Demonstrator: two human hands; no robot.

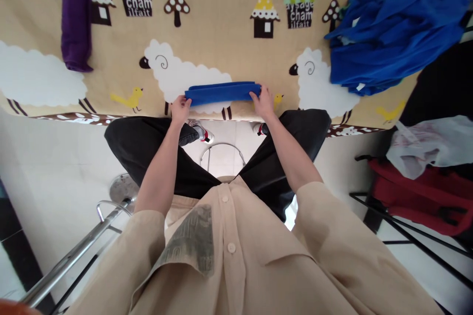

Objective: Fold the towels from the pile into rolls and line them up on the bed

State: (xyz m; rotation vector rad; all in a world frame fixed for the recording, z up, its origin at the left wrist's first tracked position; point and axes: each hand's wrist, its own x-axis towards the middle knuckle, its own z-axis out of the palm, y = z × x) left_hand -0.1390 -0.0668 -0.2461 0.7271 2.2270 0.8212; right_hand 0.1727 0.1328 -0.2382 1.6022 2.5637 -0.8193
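While the blue cloth (221,94) (folded narrow) lies between, left hand (181,108) pinches one end; right hand (263,102) the other.

The cloth (221,94), blue, is folded into a narrow, layered strip and held crosswise, both ends gripped by the fingers (254,97).

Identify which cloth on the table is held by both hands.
The narrow folded blue cloth in the middle: the left hand and right hand hold its ends. The purple cloth at left and the crumpled blue pile at right lie untouched.
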